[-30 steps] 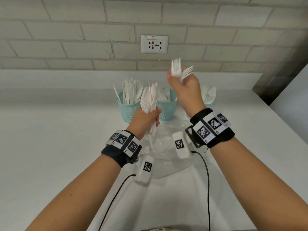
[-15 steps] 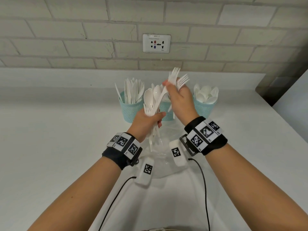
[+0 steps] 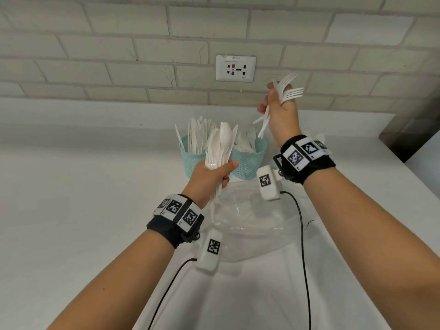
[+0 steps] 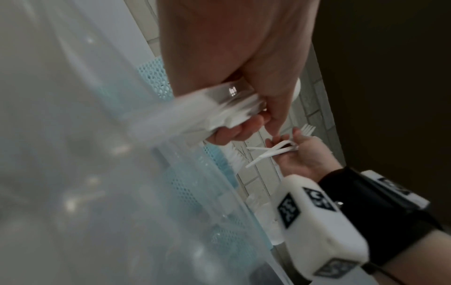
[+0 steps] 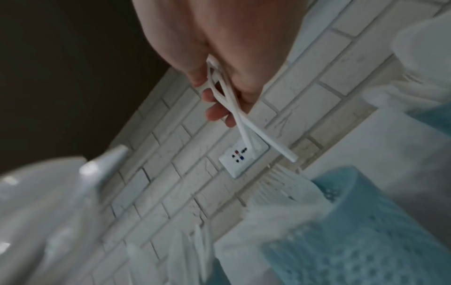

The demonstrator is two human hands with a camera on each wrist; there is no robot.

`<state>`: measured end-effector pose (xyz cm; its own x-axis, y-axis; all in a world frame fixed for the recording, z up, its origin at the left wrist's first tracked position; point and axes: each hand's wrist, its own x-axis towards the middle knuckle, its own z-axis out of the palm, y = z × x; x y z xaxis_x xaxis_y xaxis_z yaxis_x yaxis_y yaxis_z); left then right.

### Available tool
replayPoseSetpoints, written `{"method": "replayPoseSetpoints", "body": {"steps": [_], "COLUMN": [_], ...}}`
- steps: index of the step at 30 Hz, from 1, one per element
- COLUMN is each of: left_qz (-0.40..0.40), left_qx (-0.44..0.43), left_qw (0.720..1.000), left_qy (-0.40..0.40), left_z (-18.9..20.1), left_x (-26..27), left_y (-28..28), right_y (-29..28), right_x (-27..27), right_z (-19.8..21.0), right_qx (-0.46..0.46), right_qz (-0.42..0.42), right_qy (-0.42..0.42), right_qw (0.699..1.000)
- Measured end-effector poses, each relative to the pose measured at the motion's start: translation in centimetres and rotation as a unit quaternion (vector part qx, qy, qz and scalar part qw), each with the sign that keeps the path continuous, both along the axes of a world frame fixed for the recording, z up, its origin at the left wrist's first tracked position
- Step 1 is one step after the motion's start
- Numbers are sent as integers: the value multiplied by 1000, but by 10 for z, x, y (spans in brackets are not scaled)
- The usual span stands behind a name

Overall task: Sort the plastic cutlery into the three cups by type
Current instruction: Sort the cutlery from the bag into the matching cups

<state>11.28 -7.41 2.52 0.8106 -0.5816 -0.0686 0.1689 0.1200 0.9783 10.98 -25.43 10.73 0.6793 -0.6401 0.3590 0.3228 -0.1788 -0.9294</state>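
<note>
My left hand (image 3: 220, 173) grips a bundle of white spoons and forks (image 3: 222, 144) upright in front of the cups; in the left wrist view my fingers (image 4: 234, 133) curl round the bundle (image 4: 214, 110). Up near the wall, my right hand (image 3: 276, 103) holds a small bunch of white forks (image 3: 289, 91), tines pointing right, handles (image 5: 234, 111) hanging down. Of the mesh teal cups, the left cup (image 3: 191, 160) holds knives and the middle cup (image 3: 250, 164) holds forks. My right wrist hides the third cup; only spoon tips (image 3: 320, 136) show.
A crumpled clear plastic bag (image 3: 250, 217) lies on the white counter (image 3: 83, 198) just in front of the cups. A brick wall with a socket (image 3: 235, 67) rises behind. The counter's right edge (image 3: 404, 167) meets a dark gap.
The right hand dipped to the left hand's bundle half a second ago and has since risen up and to the right, holding forks. The left hand stayed about where it was.
</note>
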Motion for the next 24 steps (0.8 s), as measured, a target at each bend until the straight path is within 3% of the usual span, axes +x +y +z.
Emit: {"method": "replayPoseSetpoints", "body": {"steps": [4, 7, 9, 14, 19, 22, 24], "left_qz": [9, 14, 16, 22, 45, 50, 47], "left_qx": [8, 15, 23, 38, 47, 51, 42], "left_qw": [1000, 999, 999, 997, 994, 993, 993], "left_qy": [-19, -26, -34, -58, -84, -98, -97], "left_z": [0, 0, 1, -1, -3, -4, -5], "left_x": [5, 9, 9, 8, 5, 3, 2], "left_y": [2, 2, 0, -5, -12, -18, -19], "right_y": [2, 1, -1, -8, 0, 18, 25], "right_x": [9, 6, 3, 1, -14, -23, -25], "right_z": [-26, -51, -57, -50, -34, -30, -32], "right_qx": [-28, -152, -171, -152, -183, -166, -168], "right_qz": [33, 41, 34, 64, -10, 91, 115], "right_qy": [126, 266, 301, 299, 144, 173, 207], "right_qw": [991, 951, 937, 940, 972, 967, 957]}}
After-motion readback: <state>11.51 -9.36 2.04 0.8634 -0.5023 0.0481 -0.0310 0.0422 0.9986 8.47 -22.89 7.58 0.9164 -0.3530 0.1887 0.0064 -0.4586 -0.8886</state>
